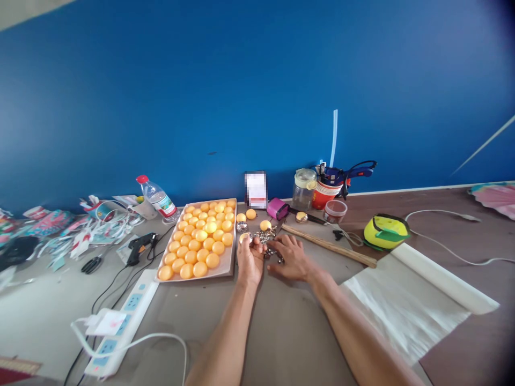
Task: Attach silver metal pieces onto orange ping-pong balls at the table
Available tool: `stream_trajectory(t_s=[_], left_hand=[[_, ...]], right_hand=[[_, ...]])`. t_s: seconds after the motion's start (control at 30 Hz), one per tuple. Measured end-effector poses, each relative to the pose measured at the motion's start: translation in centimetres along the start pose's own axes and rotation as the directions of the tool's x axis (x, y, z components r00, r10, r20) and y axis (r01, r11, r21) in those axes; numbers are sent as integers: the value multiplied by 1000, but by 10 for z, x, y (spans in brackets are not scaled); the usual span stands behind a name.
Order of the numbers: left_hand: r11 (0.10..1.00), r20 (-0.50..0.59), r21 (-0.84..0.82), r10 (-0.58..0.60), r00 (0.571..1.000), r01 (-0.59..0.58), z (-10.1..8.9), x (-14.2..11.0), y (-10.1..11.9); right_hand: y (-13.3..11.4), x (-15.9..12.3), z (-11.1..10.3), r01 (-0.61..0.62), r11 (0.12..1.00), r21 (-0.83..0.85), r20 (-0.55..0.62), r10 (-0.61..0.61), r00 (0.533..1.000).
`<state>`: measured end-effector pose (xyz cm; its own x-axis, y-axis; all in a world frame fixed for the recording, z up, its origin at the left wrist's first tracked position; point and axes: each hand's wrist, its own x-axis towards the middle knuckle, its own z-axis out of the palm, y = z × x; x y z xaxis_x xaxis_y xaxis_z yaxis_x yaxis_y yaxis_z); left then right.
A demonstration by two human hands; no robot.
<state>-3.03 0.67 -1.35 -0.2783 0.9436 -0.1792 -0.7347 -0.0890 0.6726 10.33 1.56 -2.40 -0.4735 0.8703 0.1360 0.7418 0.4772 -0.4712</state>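
My left hand (250, 258) is closed around a small orange ball (244, 237) held up at its fingertips, just right of a flat tray (229, 267) filled with several orange balls. My right hand (293, 256) lies on the table with fingers bent over a heap of small shiny metal pieces (266, 237); whether it pinches one is hidden. Loose orange balls (250, 214) and one silvery covered ball (241, 226) lie just behind the hands.
A wooden stick (330, 246), white paper roll (438, 279), yellow-green pouch (386, 231), jar (304, 188), red cup of tools (324, 194) and pink box (277, 208) sit right. Left: water bottle (157, 198), glue gun (140, 244), scissors (92, 264), power strip (120, 323), paper scraps.
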Motion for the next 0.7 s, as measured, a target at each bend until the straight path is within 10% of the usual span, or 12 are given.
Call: stream_trajectory(t_s=[0.4, 0.7], left_hand=[[929, -106, 246, 308, 945, -275, -2, 4, 2], [715, -91, 529, 583, 807, -457, -5, 1, 11]], right_hand=[[-12, 5, 16, -32, 997, -74, -381, 2, 925], [-49, -2, 20, 287, 949, -128, -76, -298, 952]])
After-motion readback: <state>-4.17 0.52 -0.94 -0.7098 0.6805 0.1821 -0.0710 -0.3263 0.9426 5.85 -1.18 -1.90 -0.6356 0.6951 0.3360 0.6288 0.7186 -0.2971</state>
